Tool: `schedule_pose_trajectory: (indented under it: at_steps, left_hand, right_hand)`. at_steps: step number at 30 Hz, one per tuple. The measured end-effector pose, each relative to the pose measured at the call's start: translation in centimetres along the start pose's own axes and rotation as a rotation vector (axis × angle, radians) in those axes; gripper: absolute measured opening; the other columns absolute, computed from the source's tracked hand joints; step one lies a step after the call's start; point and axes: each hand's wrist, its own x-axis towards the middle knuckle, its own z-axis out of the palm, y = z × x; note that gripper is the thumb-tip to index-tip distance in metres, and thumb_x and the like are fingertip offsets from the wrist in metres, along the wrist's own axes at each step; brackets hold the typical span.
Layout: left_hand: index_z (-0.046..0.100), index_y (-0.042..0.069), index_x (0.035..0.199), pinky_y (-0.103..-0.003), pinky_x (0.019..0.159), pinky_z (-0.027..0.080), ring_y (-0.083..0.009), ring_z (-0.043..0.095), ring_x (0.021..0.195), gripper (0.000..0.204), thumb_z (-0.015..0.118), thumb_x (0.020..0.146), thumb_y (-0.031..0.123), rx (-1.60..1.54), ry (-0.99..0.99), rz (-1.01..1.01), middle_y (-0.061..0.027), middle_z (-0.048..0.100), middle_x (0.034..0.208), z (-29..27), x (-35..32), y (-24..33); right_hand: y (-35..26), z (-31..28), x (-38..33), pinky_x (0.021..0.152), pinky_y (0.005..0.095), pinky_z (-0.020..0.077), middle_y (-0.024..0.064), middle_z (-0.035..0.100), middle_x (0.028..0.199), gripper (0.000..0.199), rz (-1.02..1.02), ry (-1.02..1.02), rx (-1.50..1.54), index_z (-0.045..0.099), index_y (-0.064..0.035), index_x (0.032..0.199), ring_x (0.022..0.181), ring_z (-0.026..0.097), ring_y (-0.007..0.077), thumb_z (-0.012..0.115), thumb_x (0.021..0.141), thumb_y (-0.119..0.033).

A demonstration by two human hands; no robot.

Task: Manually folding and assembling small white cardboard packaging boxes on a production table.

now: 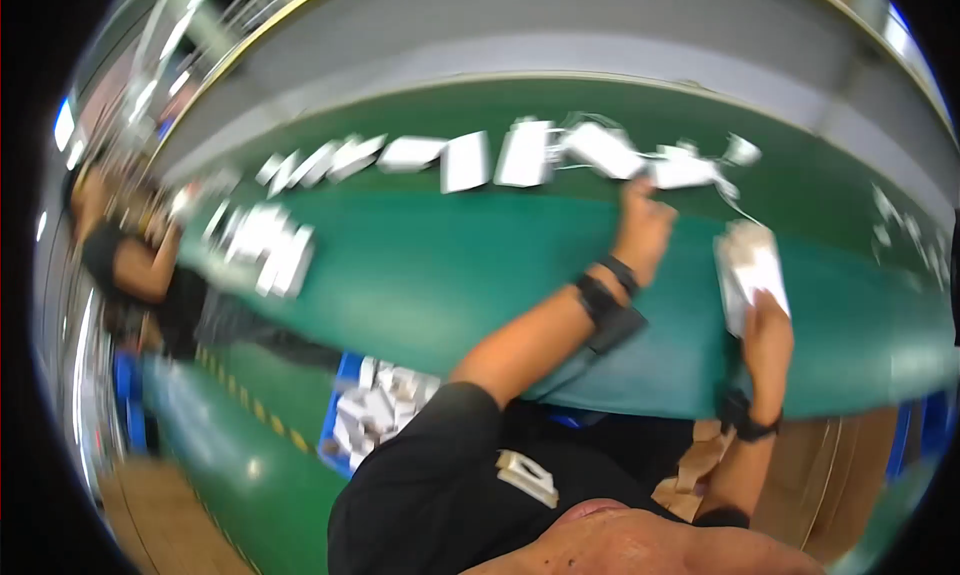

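Black short-sleeved shirt on this worker, a pale tag at the chest, black straps banding both bare wrists.

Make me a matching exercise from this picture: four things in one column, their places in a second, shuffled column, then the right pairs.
Things:
1. left hand
2. right hand
3. blue bin
4. other person

Places:
A. below the near edge of the green table, full of white items
B. at the picture's left edge, in a dark top
C. reaching to the row of white boxes at the far side
D. holding a white packet

Pairs: 1-C, 2-D, 3-A, 4-B
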Motion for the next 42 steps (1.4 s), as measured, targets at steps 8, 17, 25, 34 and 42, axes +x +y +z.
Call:
schedule_pose_trajectory:
  at_steps: [8, 17, 25, 34, 42]
  left_hand:
    - [0.048, 0.009, 0.132, -0.033, 0.096, 0.047, -0.0138, 0.057, 0.106, 0.041, 0.061, 0.095, 0.021, -0.126, -0.503, -0.342, -0.0062, 0.056, 0.119, -1.7, -12.8, 3.5]
    - [0.035, 0.007, 0.147, -0.036, 0.102, 0.043, -0.0189, 0.054, 0.119, 0.07, 0.067, 0.094, 0.04, -0.037, -0.369, -0.152, -0.0124, 0.054, 0.13, 1.4, -15.7, 5.4]
    - [0.016, 0.009, 0.158, -0.037, 0.1, 0.044, -0.0228, 0.054, 0.12, 0.09, 0.065, 0.094, 0.048, -0.372, -0.706, -0.262, -0.0136, 0.051, 0.136, -3.4, -16.2, 7.0]
    - [0.026, 0.009, 0.154, -0.033, 0.097, 0.044, -0.0166, 0.053, 0.119, 0.073, 0.058, 0.098, 0.041, -0.261, -0.777, -0.245, -0.011, 0.05, 0.136, -4.8, -20.0, 8.5]
    - [0.038, 0.008, 0.141, -0.031, 0.095, 0.044, -0.0131, 0.051, 0.11, 0.048, 0.052, 0.1, 0.027, -0.074, -0.729, 0.014, -0.0059, 0.051, 0.121, -3.8, -19.4, 9.6]
  right_hand:
    - [2.9, -1.4, 0.9, 0.098, 0.0382, 0.0484, 0.0266, 0.063, 0.127, 0.04, 0.108, -0.305, 0.157, 0.062, 0.0052, 0.128, 0.115, 0.065, 0.0345, 0.055, 0.101, -0.024]
    - [-6.0, -4.3, -2.8, 0.094, 0.0382, 0.0495, 0.0234, 0.067, 0.122, 0.038, 0.095, 0.146, 0.103, 0.063, 0.0066, 0.125, 0.11, 0.066, 0.0285, 0.053, 0.102, -0.022]
    - [-14.8, -6.1, -5.1, 0.078, 0.0318, 0.0518, 0.0169, 0.069, 0.097, 0.038, 0.161, -0.17, 1.044, 0.053, 0.0048, 0.131, 0.09, 0.066, 0.0202, 0.055, 0.103, -0.02]
    - [-10.4, -9.1, -3.8, 0.083, 0.0311, 0.0496, 0.0144, 0.065, 0.099, 0.038, 0.261, -0.843, 0.929, 0.047, 0.0005, 0.128, 0.09, 0.063, 0.0188, 0.062, 0.098, -0.018]
    - [-14.2, -5.5, -6.9, 0.096, 0.036, 0.0428, 0.0164, 0.061, 0.115, 0.047, 0.105, -0.003, 1.04, 0.052, 0.0026, 0.13, 0.104, 0.058, 0.0216, 0.061, 0.097, -0.029]
